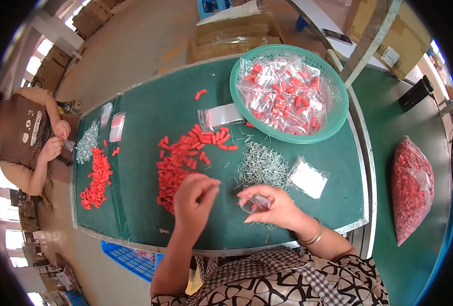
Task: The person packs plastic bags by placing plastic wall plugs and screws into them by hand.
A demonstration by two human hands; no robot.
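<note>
My right hand (273,208) grips a small clear plastic bag (256,203), held with its opening spread; something red shows through it. Just left of it, my left hand (196,200) is curled with the fingertips drawn together, and what they hold, if anything, is hidden. Beneath and beyond that hand spreads a heap of short red plastic sleeves (185,152). A pile of small silver screws (262,164) lies behind my right hand. To its right is a stack of clear bags (308,177) with white showing.
A green basket (239,115) of filled bags stands at the back right. A large sack of red pieces (412,188) lies on the right-hand table. Across the left end, a co-worker (30,137) handles something small near their own red pieces (98,176) and screws (88,143).
</note>
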